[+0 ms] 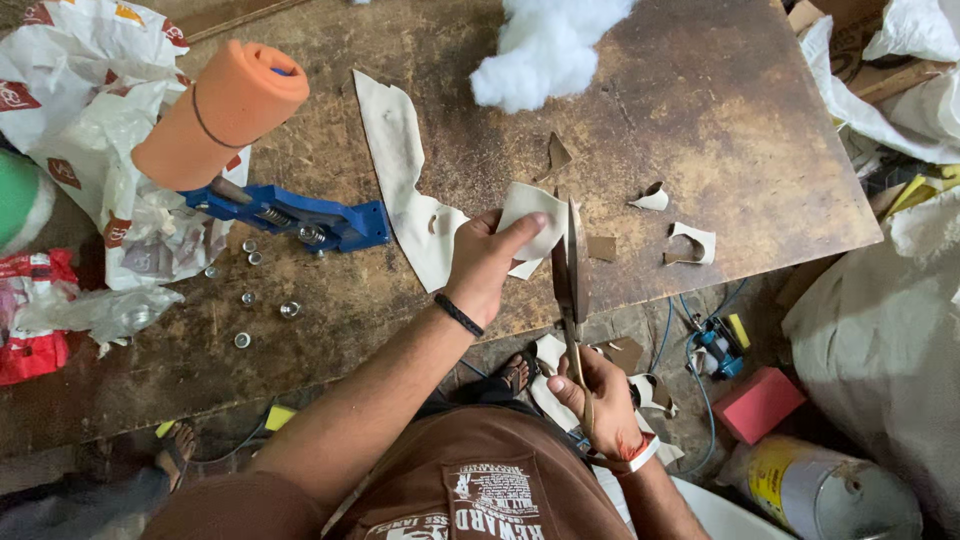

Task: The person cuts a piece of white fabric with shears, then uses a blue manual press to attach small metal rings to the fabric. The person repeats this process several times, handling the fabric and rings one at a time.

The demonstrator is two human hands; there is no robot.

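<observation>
A cream leather piece (532,222) is pinched between thumb and fingers of the left hand (487,262) over the table (700,120) edge. Scissors (573,290) are gripped by the closed right hand (600,392), blades set against the piece. Offcuts (690,243) lie nearby.

Left arm bare, extended forward and up from lower left, forearm running diagonally. Left hand (487,262) at centre, back of hand toward camera, fingers curled, thumb laid flat and pointing right in a pinch grip. Dark band on left wrist. Right arm enters from lower right, elbow bent, forearm short in view. Right hand (597,400) lower and nearer the body than the left, fingers closed in a grip, knuckles up. Orange-and-white band on right wrist.
</observation>
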